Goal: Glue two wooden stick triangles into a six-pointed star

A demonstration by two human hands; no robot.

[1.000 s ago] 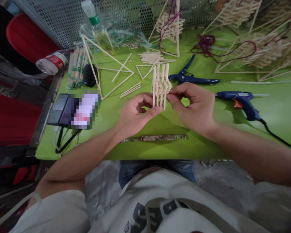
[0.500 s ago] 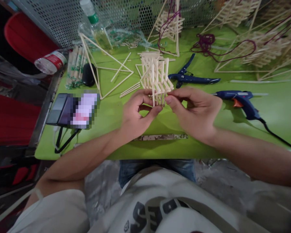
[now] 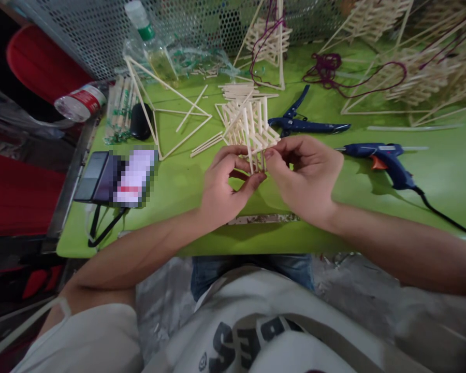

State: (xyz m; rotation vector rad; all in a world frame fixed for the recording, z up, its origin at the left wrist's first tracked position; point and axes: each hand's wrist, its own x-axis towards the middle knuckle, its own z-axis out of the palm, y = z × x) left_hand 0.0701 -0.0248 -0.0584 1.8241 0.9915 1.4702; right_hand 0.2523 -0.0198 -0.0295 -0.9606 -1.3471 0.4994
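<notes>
A small lattice of pale wooden sticks [image 3: 258, 124] is held up over the green table, between my two hands. My left hand [image 3: 227, 184] grips its lower left part, thumb below and fingers behind. The thumb and forefinger of my right hand [image 3: 305, 176] pinch its lower right corner; whether a separate stick is in that pinch I cannot tell. Behind the lattice lie a pile of short sticks [image 3: 238, 91] and a few loose sticks [image 3: 206, 144]. Blue cutting pliers [image 3: 306, 125] rest just beyond my right hand.
A corded blue glue gun [image 3: 384, 155] lies at right, near a glue stick [image 3: 411, 128]. Stick frames with purple string [image 3: 326, 67] stand at the back. On the left are a triangular stick frame [image 3: 184, 111], bottle [image 3: 157, 52], stick bundles [image 3: 118, 109] and phone [image 3: 135, 176].
My hands have drawn slightly closer together, the left moving right and the right moving left. The lattice has shifted a little to the right and tilted slightly in my grip.
</notes>
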